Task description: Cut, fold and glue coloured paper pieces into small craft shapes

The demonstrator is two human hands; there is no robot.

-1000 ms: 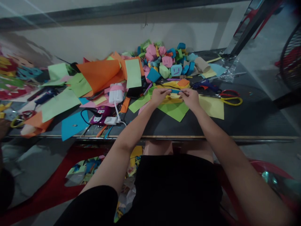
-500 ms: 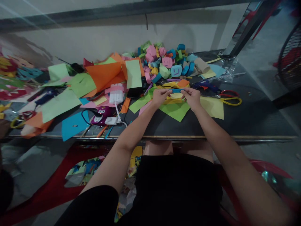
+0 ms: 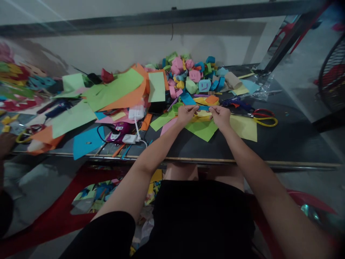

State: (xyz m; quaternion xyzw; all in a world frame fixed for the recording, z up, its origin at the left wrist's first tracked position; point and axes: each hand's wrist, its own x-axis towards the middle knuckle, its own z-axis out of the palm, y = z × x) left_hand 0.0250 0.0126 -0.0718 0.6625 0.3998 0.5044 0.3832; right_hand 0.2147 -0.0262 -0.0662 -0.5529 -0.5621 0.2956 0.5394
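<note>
A narrow blue paper strip (image 3: 204,108) is stretched level between my two hands above the table. My left hand (image 3: 187,113) pinches its left end, and my right hand (image 3: 220,115) pinches the right one. Another blue piece (image 3: 188,98) shows just beyond my left hand. Under the hands lie green paper (image 3: 202,130), pale yellow paper (image 3: 244,127) and some yellow pieces. Behind them rises a pile of small folded paper shapes, among them a pink one (image 3: 194,75) and a light blue one (image 3: 204,85) with a drawn face.
Yellow-and-red scissors (image 3: 265,121) and a blue glue gun (image 3: 237,103) lie to the right. A purple power strip (image 3: 118,133) with white plugs, and orange paper (image 3: 147,122), are on the left. A person's hand (image 3: 5,144) shows at the far left edge; a fan (image 3: 332,68) stands right.
The view has shifted slightly. Both hands still hold the blue strip, and a blue piece now shows beyond my left hand. Green paper at the back left lies spread further over the orange.
</note>
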